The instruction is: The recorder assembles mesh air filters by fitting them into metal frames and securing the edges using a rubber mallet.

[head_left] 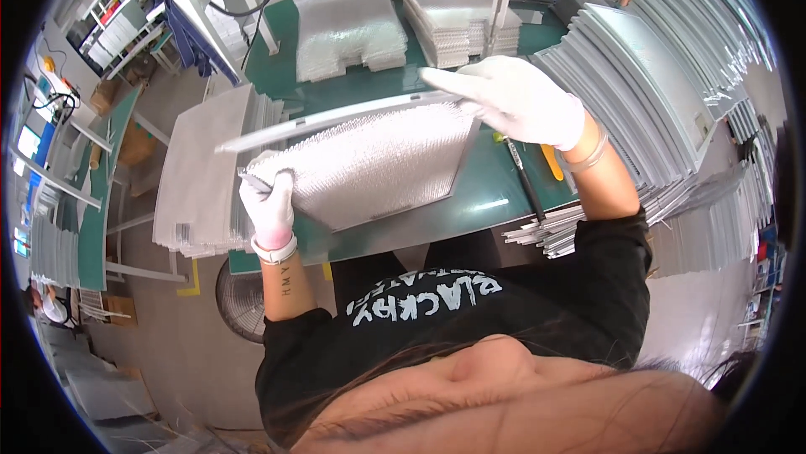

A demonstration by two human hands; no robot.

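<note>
A rectangular panel (382,164) with a shiny, dimpled silver mesh face and a thin metal frame stands tilted in front of me above the table. My left hand (270,206), in a white glove, is closed on its left edge, thumb on the near side. My gloved right hand (525,106) is at the upper right corner. One of its digits stretches left above the frame and the others bend down against the corner, partly hidden. Along the top runs a pale metal frame strip (336,118).
Mesh sheets are stacked (348,30) at the back of the green table (495,194), beside another pile (457,13). Panels stand at the left (201,169) and frames at the right (646,76). A black-handled tool (525,177) and an orange-yellow handle (552,162) lie near my right forearm. A fan (239,299) stands below.
</note>
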